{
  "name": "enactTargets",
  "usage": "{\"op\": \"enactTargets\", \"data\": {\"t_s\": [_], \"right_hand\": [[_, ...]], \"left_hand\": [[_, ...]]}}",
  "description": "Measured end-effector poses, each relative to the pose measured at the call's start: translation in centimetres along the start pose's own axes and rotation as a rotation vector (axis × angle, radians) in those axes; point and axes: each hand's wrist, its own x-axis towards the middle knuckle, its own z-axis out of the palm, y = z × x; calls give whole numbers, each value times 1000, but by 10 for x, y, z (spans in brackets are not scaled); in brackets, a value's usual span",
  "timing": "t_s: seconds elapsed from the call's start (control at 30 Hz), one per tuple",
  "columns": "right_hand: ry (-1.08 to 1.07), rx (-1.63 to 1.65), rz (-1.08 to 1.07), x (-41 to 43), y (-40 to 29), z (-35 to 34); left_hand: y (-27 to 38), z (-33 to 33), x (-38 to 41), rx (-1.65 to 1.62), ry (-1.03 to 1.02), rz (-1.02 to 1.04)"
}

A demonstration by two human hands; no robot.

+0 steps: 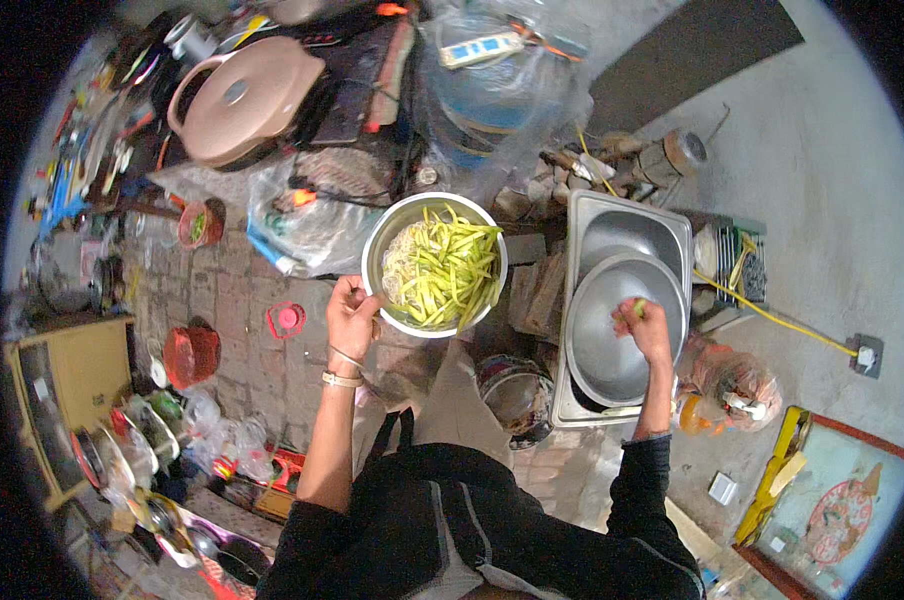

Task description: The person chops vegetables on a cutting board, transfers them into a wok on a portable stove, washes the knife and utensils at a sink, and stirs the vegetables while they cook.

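Note:
My left hand (352,311) grips the left edge of a round metal bowl (368,292), thumb over the rim. Inside lie pale green vegetable strips (452,270) heaped to the right and thin whitish shreds (399,262), perhaps sprouts or noodles, on the left. My right hand (639,324) is over a wide grey metal basin (598,360), its fingers curled around a small green piece (639,306), seemingly vegetable. The basin sits in a stainless steel sink (576,232) and otherwise shows only bare metal.
A pink lidded electric pan (246,101) stands on the cluttered counter ahead. Beside it is a plastic-covered blue drum (482,105). A dirty bucket (516,394) stands left of the sink. A yellow cable (782,307) runs to a wall socket. A red bucket (191,356) sits at left.

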Motion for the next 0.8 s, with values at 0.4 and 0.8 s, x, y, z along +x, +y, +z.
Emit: {"op": "enactTargets", "data": {"t_s": [0.4, 0.8], "right_hand": [[-602, -493, -840, 16, -217, 248], [-1002, 255, -281, 72, -261, 265]], "left_hand": [[-23, -18, 7, -222, 151, 45], [0, -150, 4, -304, 612, 134]]}}
